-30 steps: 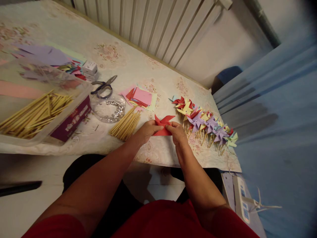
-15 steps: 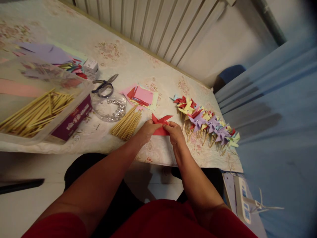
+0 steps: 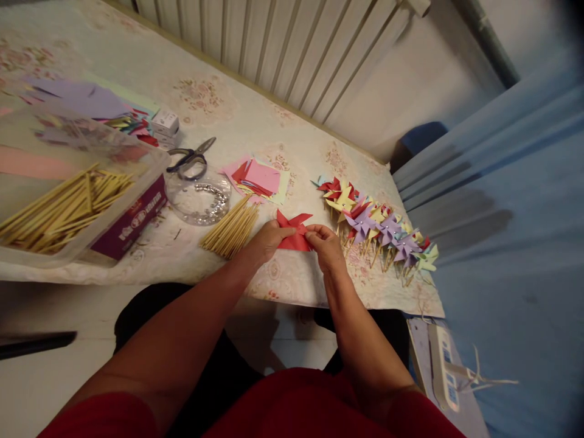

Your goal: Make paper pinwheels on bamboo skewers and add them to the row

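Note:
Between my hands is a red paper pinwheel, partly folded, with pointed blades at its top. My left hand grips its left side, the thumb pressed near the centre. At the right edge my right hand pinches the paper between thumb and fingers. Left of my left hand lies a bundle of thin wooden sticks. A stack of coloured paper squares rests just beyond the pinwheel. To the right, a row of finished pinwheels on sticks, in purple, yellow, red and green, lies on the table.
Scissors lie by a clear round dish of small shiny fasteners. A clear plastic bin with more sticks stands at left, small white boxes behind it. A power strip sits low right, beside a blue curtain.
My right hand has shifted slightly right, away from the pinwheel's centre to its right edge. My left thumb still presses the paper. The whole view has drifted a little.

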### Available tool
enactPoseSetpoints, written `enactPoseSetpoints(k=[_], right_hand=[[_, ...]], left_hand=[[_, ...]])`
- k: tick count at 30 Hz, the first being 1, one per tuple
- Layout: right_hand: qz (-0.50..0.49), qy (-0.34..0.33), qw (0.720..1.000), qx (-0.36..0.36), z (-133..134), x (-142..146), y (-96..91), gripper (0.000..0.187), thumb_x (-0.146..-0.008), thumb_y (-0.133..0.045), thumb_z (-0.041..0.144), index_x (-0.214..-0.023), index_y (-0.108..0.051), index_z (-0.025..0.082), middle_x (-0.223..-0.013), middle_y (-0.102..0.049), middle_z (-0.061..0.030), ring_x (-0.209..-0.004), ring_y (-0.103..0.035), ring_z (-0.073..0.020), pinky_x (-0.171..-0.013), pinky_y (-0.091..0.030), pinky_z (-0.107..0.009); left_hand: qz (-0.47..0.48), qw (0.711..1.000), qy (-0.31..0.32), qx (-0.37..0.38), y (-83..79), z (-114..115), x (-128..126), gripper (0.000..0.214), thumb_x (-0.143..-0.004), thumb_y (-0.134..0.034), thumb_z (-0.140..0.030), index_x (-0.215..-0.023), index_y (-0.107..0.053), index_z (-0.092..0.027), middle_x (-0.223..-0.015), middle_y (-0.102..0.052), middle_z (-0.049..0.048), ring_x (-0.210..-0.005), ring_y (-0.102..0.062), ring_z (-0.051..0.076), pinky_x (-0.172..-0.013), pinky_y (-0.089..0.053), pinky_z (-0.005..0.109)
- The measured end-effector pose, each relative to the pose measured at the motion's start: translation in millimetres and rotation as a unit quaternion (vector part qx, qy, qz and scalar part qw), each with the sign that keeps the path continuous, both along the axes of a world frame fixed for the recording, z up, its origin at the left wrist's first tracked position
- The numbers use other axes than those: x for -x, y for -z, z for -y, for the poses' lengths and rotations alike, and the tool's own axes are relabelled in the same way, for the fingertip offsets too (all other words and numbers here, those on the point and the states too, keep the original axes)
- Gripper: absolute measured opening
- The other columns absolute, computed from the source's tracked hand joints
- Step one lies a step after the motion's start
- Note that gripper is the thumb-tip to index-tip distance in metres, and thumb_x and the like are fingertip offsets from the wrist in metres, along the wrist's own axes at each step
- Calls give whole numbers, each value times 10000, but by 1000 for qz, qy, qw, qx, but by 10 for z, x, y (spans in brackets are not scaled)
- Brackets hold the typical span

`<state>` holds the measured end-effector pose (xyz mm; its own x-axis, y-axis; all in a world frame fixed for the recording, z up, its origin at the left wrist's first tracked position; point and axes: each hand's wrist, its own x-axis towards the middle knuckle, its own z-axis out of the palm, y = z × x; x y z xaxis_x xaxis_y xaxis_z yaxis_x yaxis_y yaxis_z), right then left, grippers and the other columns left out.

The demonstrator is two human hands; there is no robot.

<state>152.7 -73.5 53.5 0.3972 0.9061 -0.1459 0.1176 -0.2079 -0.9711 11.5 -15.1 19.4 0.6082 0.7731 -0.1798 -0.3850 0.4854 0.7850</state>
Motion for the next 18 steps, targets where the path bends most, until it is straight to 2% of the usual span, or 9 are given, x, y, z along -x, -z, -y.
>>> enactPoseSetpoints(k=[3,6,18], right_hand=[[25,-4,999,-43,32,-17,33,357,-605,-721,402,-907,-644,227,-768,-647,8,-646,-537,-131,-602,-419,-262],[42,-19,997,-66,58,-37,31,284,-638,-702,376,-879,-664,229,-803,-651,4,-662,-531,-130,-610,-416,-264],[74,-34,996,-32,134,-72,-6,233,-641,-684,363,-826,-694,221,-749,-642,11,-640,-501,-126,-619,-411,-265]], left_hand=[[-14,1000,-5,-2,16,-8,-4,242,-707,-709,-247,-926,-717,-144,-871,-751,76,-832,-687,198,-752,-528,301],[-1,1000,-2,-5,17,-13,-2,269,-715,-704,-231,-971,-724,-153,-915,-755,82,-883,-690,220,-768,-532,318],[-10,1000,23,-11,-10,-2,18,228,-701,-710,-240,-907,-730,-144,-889,-759,84,-835,-695,210,-744,-534,304]])
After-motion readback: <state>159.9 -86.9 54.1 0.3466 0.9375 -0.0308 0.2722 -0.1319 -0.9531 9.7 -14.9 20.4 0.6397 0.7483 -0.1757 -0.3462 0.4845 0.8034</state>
